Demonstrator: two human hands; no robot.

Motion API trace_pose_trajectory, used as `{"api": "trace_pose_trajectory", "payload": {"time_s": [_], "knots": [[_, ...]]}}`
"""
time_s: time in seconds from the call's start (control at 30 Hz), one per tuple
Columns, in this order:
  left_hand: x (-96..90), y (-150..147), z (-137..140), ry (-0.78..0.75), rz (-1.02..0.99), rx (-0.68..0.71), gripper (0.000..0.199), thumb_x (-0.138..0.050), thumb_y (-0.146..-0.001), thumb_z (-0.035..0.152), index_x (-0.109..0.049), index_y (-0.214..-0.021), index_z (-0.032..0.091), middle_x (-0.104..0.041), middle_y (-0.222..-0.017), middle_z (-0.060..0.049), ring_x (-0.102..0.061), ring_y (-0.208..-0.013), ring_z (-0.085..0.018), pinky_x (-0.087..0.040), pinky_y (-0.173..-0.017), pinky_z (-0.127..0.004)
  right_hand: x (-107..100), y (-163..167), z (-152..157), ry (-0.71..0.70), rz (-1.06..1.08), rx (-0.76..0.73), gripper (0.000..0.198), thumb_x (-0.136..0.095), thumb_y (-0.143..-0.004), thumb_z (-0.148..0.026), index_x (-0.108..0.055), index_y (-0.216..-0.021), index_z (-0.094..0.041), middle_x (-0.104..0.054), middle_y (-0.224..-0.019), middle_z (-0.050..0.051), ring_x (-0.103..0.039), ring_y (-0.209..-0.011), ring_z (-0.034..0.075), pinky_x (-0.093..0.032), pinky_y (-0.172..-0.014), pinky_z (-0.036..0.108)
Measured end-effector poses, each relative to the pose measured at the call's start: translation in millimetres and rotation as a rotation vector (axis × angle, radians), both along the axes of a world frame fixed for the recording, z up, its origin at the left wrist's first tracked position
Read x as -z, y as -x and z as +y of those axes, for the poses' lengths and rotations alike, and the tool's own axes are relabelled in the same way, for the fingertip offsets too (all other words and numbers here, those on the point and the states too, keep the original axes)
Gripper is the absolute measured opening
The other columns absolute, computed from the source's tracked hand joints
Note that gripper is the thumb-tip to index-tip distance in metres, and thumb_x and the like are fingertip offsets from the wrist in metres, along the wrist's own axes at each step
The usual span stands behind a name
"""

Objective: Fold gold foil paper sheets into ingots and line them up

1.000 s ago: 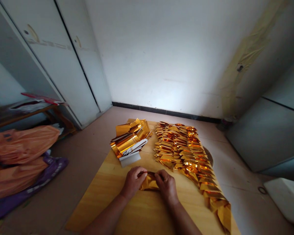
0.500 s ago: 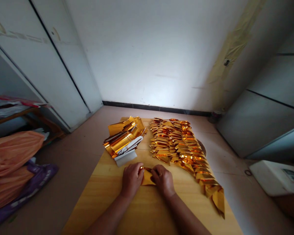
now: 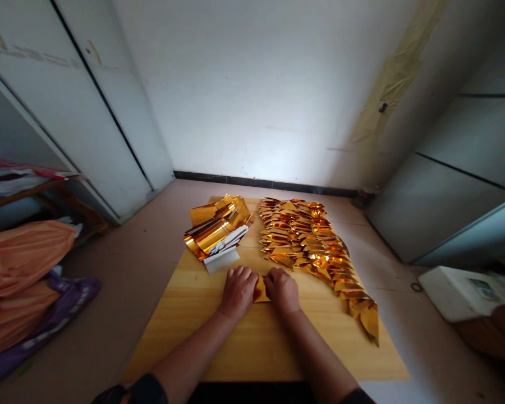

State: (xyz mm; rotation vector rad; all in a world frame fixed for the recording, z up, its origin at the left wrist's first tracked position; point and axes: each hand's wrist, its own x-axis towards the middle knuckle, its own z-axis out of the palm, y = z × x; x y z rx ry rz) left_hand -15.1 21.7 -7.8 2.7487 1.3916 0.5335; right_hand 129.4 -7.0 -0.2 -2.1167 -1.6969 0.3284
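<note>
Between my hands lies a small gold foil paper (image 3: 261,293), partly folded, low over the wooden table (image 3: 185,325). My left hand (image 3: 239,290) closes on its left side, and my right hand (image 3: 283,290) has curled fingers gripping its right side. Much of the paper is hidden under the fingers. Just beyond my left hand is a loose pile of gold foil sheets (image 3: 214,230), with a pale sheet (image 3: 221,260) at its near edge. Past my right hand, folded gold foil pieces (image 3: 294,233) stand nested in rows, one row trailing toward the table's right edge.
A white wall (image 3: 235,95) stands behind the table. Pale cabinets (image 3: 96,112) rise on the left, above orange and purple bags (image 3: 29,258) on the floor. To the right are a grey cabinet (image 3: 446,185) and a white box (image 3: 458,292).
Both hands have come closer together, covering more of the gold foil paper. The view has shifted slightly, so the table's near edge now shows.
</note>
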Motion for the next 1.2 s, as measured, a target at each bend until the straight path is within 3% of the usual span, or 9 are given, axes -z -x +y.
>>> {"api": "trace_pose_trajectory", "payload": {"time_s": [0.13,0.3,0.4,0.53,0.73,1.2], "knots": [[1.7,1.1,-1.2,0.011,-0.022,0.044,0.009,-0.056,-0.084,0.019,-0.064,-0.089,0.021,-0.061,-0.088,-0.004,-0.051,-0.087,-0.021,-0.034,-0.075,-0.035,-7.4,-1.0,3.2,0.088,-0.004,0.066,0.015,-0.053,-0.085,-0.024,-0.063,-0.075,-0.021,-0.065,-0.073,0.001,-0.055,-0.063,0.011,-0.026,-0.055,0.021],[-0.9,5.0,-7.8,0.026,-0.016,0.078,0.026,-0.058,-0.085,0.026,-0.059,-0.111,0.024,-0.060,-0.105,-0.004,-0.050,-0.098,-0.022,-0.035,-0.080,-0.037,-7.7,-5.9,5.3,0.115,-0.014,0.064,0.014,-0.053,-0.085,-0.024,-0.062,-0.075,-0.022,-0.064,-0.072,0.000,-0.056,-0.064,0.012,-0.026,-0.054,0.022],[-1.5,5.5,-9.3,0.035,0.011,0.064,0.030,-0.060,-0.084,0.029,-0.058,-0.113,0.024,-0.060,-0.108,-0.004,-0.050,-0.099,-0.022,-0.035,-0.080,-0.039,-4.2,-9.8,1.6,0.084,-0.028,0.064,0.008,-0.054,-0.082,-0.023,-0.062,-0.085,-0.021,-0.065,-0.083,0.001,-0.058,-0.068,0.012,-0.029,-0.056,0.022],[-3.1,4.3,-9.9,0.038,0.027,0.056,0.030,-0.059,-0.085,0.030,-0.058,-0.114,0.024,-0.060,-0.110,-0.005,-0.050,-0.099,-0.022,-0.034,-0.081,-0.039,-0.3,-11.0,-14.2,0.008,-0.010,0.033,0.023,-0.058,-0.080,-0.023,-0.057,-0.103,-0.022,-0.061,-0.101,0.002,-0.059,-0.072,0.011,-0.033,-0.058,0.021],[-7.6,5.5,-11.5,0.057,0.020,0.066,0.027,-0.054,-0.088,0.027,-0.057,-0.115,0.024,-0.060,-0.108,-0.007,-0.049,-0.100,-0.023,-0.034,-0.081,-0.039,1.2,2.1,-34.6,-0.030,-0.035,0.028,0.020,-0.063,-0.079,-0.038,-0.056,-0.088,-0.021,-0.056,-0.090,0.001,-0.059,-0.075,0.014,-0.035,-0.058,0.022],[-13.3,12.0,-15.6,0.084,0.036,0.096,0.037,-0.055,-0.085,0.030,-0.054,-0.122,0.025,-0.054,-0.120,-0.008,-0.046,-0.106,-0.025,-0.035,-0.085,-0.041,4.1,2.7,-36.8,-0.058,0.009,0.004,0.008,-0.059,-0.074,-0.019,-0.055,-0.081,-0.021,-0.053,-0.088,0.002,-0.055,-0.075,0.015,-0.038,-0.064,0.023]]}}
